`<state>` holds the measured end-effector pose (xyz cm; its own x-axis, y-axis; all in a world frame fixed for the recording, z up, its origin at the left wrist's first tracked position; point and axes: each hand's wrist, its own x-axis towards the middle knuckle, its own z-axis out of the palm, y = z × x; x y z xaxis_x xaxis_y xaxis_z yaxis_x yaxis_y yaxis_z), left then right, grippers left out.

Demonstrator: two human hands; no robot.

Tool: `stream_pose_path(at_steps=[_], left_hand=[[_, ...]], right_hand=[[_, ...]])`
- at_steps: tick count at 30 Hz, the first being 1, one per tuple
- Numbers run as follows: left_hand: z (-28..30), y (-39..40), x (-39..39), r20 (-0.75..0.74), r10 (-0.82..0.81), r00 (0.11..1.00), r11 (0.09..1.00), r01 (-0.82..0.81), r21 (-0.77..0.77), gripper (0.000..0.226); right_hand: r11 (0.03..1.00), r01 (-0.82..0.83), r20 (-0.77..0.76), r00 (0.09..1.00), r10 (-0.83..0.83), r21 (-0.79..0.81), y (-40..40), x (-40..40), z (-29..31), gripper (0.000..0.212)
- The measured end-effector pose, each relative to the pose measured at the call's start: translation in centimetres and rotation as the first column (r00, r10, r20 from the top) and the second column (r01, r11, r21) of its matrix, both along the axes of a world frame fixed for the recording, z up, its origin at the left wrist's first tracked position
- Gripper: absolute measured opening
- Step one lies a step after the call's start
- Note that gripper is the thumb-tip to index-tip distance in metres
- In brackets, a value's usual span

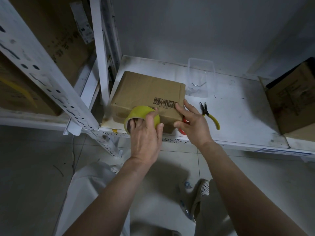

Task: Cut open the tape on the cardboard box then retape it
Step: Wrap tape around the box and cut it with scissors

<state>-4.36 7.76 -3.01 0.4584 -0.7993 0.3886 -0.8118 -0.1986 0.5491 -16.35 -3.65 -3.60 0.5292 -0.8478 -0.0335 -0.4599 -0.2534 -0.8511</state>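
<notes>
Here, left hand (145, 133) grips tape roll (142, 119); right hand (191, 122) (fingers straight) presses box (146, 92).

Light: dim and cool, grey-blue everywhere; I cannot see any lamp.
Brightest part: the white shelf (238, 106) surface, pale but without glare.
Shadows: soft ones under my arms on the floor tiles (34, 159), and beside the cardboard box (146, 94).
Sharpness: centre is quite clear, barcode (165, 103) lines are readable.
Blur: the shelf post (42, 65) at left is smeared.
Distortion: wide-angle, straight posts lean and bend near the edges.
</notes>
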Motion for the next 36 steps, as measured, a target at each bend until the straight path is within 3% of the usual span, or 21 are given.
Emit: stream_pose_path(at_steps=[3,5,7,10,13,17,20,24,26,28,30,32,34,36], left_hand=[[0.1,0.1,-0.3,-0.018,-0.001,1.000,1.000,0.001,0.002,0.028],[0.2,0.1,-0.4,-0.022,0.010,1.000,1.000,-0.010,0.000,0.028],[0.3,-0.1,-0.6,-0.013,0.017,1.000,1.000,-0.017,-0.010,0.027],[0.7,0.3,-0.7,-0.008,0.029,1.000,0.999,-0.029,-0.020,0.029],[1.3,1.5,0.8,-0.177,0.180,0.968,0.977,-0.197,-0.083,0.035],[2.7,2.5,2.6,-0.466,0.339,0.817,0.902,-0.423,-0.086,0.025],[2.5,3.0,3.4,-0.591,0.333,0.735,0.910,-0.415,-0.003,0.025],[2.3,3.4,4.3,-0.716,0.254,0.650,0.937,-0.349,0.016,0.026],[2.7,3.6,4.4,-0.737,0.232,0.635,0.950,-0.312,0.030,0.023],[3.2,3.9,4.1,-0.711,0.209,0.672,0.957,-0.290,0.007,0.011],[3.3,4.3,3.8,-0.693,0.184,0.697,0.957,-0.287,-0.034,0.012],[3.2,4.8,3.5,-0.704,0.169,0.689,0.956,-0.290,-0.054,0.016],[3.2,5.3,3.5,-0.720,0.169,0.673,0.959,-0.281,-0.037,0.017],[3.3,5.6,3.5,-0.716,0.167,0.678,0.964,-0.264,-0.025,0.016]], right_hand=[[0.991,-0.094,0.012,0.996,0.093,0.092,-0.9,-0.8,0.8,0.061],[0.990,-0.117,-0.058,0.991,0.122,0.077,-1.1,-0.8,1.0,0.064],[0.999,-0.050,-0.120,0.991,0.051,0.007,-0.7,-0.3,0.7,0.071],[0.995,0.076,-0.027,0.997,-0.078,-0.065,0.4,0.7,0.0,0.068],[0.990,0.130,-0.034,0.991,-0.132,-0.062,0.3,0.2,0.7,0.061],[0.976,0.145,-0.121,0.979,-0.166,-0.164,0.0,-0.5,1.5,0.056],[0.975,0.157,-0.193,0.963,-0.186,-0.158,0.1,-0.2,1.9,0.054],[0.948,0.139,-0.314,0.921,-0.230,-0.288,0.6,0.3,2.7,0.050],[0.918,0.191,-0.298,0.906,-0.301,-0.347,1.3,1.1,3.3,0.046],[0.875,0.239,-0.183,0.922,-0.340,-0.421,2.5,2.4,4.4,0.038],[0.934,0.239,-0.014,0.968,-0.252,-0.265,3.8,4.5,5.9,0.025],[0.995,0.059,0.161,0.984,-0.071,0.077,5.1,6.4,7.6,0.022],[0.935,-0.193,0.256,0.960,0.117,0.297,6.0,7.7,8.8,0.031],[0.882,-0.303,0.207,0.948,0.241,0.362,6.5,8.2,9.1,0.029]])
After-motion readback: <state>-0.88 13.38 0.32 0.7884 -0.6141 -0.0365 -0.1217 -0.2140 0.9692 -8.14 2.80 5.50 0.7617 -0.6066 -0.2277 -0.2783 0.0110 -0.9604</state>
